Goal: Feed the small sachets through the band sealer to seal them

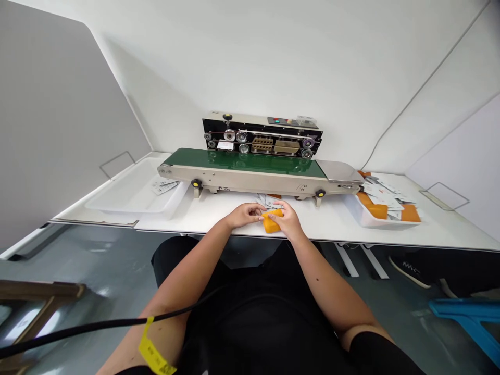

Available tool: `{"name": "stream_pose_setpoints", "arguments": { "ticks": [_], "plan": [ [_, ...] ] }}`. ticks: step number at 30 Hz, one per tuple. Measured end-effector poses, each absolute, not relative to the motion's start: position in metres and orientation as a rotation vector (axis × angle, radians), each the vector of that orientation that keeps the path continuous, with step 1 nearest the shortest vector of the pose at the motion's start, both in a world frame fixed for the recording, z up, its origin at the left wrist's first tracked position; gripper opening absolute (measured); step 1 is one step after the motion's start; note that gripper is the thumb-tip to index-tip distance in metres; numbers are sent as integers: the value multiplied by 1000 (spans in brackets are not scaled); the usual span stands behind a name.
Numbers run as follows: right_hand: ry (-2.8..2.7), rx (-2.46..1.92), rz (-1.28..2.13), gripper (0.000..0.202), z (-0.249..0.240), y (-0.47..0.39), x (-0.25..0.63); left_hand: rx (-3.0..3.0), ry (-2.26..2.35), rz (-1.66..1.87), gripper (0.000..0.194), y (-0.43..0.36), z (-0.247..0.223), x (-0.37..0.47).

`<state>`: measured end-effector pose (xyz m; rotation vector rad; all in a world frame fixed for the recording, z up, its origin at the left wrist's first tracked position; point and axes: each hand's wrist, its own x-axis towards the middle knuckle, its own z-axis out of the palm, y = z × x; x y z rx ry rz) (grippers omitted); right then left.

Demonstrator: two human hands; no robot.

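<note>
An orange packet (271, 224) is between my two hands at the table's front edge. My right hand (288, 219) grips its right side, thumb on the face turned to me. At its upper left, my left hand (247, 215) is closed, with fingertips pinched at the packet's edge. Just behind the hands, white printed packets (266, 200) lie on the table, partly hidden by my fingers. Beyond them stands a sealing machine (261, 138) with a green conveyor belt (250, 162).
To the left, a translucent tray (117, 208) holds a few white packets (164, 185). A white bin (380, 224) at the right is heaped with orange and white packets. A black cable (97, 326) crosses my left arm. Someone's shoe (410, 271) shows below the table.
</note>
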<state>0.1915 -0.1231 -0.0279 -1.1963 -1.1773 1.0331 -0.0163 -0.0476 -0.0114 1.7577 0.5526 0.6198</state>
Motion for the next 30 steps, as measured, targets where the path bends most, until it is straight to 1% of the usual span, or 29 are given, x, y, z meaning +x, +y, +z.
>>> {"name": "stream_pose_setpoints", "arguments": {
  "ticks": [3,7,9,12,14,18,22,26,30],
  "plan": [
    [-1188,-1137,1005,57,-27,-116,174,1759,593,635,47,-47,-14,-17],
    [-1037,-986,938,53,-29,-109,166,1623,538,799,42,-48,-16,-15],
    [-1008,-967,987,52,-31,-107,166,1578,495,835,45,-48,-17,-13],
    [-1000,-1001,1053,40,-33,-106,168,1578,448,802,58,-48,-17,-11],
    [-986,-1006,1050,36,-34,-107,171,1597,416,783,61,-48,-17,-12],
    [-1048,-970,1126,38,-35,-109,178,1618,451,868,57,-49,-15,-15],
    [-1099,-893,1327,42,-35,-113,186,1583,459,803,54,-51,-13,-18],
    [-1074,-838,1341,42,-34,-115,190,1537,482,788,49,-52,-12,-17],
    [-1025,-763,1357,40,-32,-116,190,1512,525,811,49,-52,-13,-15]
  ]
}}
